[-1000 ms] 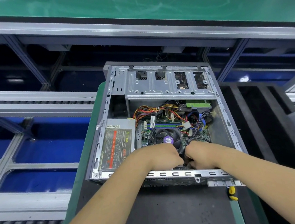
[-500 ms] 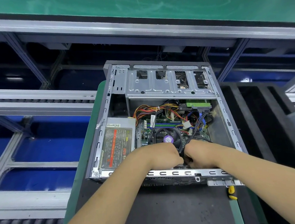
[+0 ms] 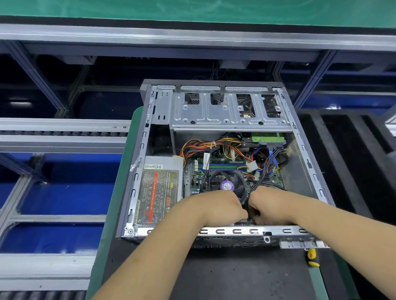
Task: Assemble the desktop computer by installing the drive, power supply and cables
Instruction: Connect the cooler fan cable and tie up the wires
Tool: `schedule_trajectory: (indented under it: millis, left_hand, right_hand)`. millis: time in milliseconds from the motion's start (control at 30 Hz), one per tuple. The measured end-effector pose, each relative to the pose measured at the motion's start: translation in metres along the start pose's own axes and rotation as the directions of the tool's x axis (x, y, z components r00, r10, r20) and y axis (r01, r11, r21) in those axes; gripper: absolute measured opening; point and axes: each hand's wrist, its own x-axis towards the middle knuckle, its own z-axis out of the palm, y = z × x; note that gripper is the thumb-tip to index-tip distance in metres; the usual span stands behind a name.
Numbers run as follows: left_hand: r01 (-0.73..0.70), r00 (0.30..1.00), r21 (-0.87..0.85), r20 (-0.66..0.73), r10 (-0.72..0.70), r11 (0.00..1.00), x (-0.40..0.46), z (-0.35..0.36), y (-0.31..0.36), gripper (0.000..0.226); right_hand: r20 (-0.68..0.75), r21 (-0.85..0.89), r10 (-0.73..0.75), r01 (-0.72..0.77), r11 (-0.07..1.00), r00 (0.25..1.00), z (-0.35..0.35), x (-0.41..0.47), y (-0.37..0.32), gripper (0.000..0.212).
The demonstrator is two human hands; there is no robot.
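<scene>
Presently both hands work low in the open case [image 3: 297, 146], at centre frame, just below the fan [image 3: 227, 183]. The left hand [image 3: 217, 208] and right hand [image 3: 267, 206] are curled knuckle to knuckle around a black cable [image 3: 252, 191] – the fingertips and any plug are hidden. The power supply [image 3: 158, 191] sits at the case's left; the drive [image 3: 266, 138] lies upper right under the bay. Judged: the cable is light and limp, its pins fragile – hold it by the connector body, not the wires.
</scene>
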Motion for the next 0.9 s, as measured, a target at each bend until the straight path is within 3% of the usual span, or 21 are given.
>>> schedule_trajectory:
  millis: [333, 633, 800, 900]
  left_hand:
    - [0.000, 1.000, 0.025, -0.009, 0.001, 1.000, -0.0009, 0.0000, 0.0015, 0.025]
    - [-0.001, 1.000, 0.004, 0.002, 0.001, 1.000, -0.0030, -0.0006, 0.0025, 0.026]
    - [-0.005, 1.000, 0.001, -0.002, 0.005, 1.000, -0.0036, -0.0004, 0.0016, 0.026]
    - [-0.006, 1.000, 0.001, 0.000, 0.006, 1.000, -0.0032, -0.0001, 0.0015, 0.029]
  right_hand:
    - [-0.005, -0.012, -0.007, 0.007, 1.000, 1.000, 0.0010, -0.0008, -0.0007, 0.029]
    - [-0.032, 0.097, 0.011, -0.008, 0.995, 0.999, 0.0016, -0.0004, 0.0004, 0.032]
    - [-0.010, 0.143, 0.040, -0.038, 0.989, 0.999, 0.0020, 0.0005, 0.0009, 0.014]
    - [0.018, 0.110, 0.047, -0.049, 0.993, 0.999, 0.0020, 0.0018, 0.0012, 0.014]
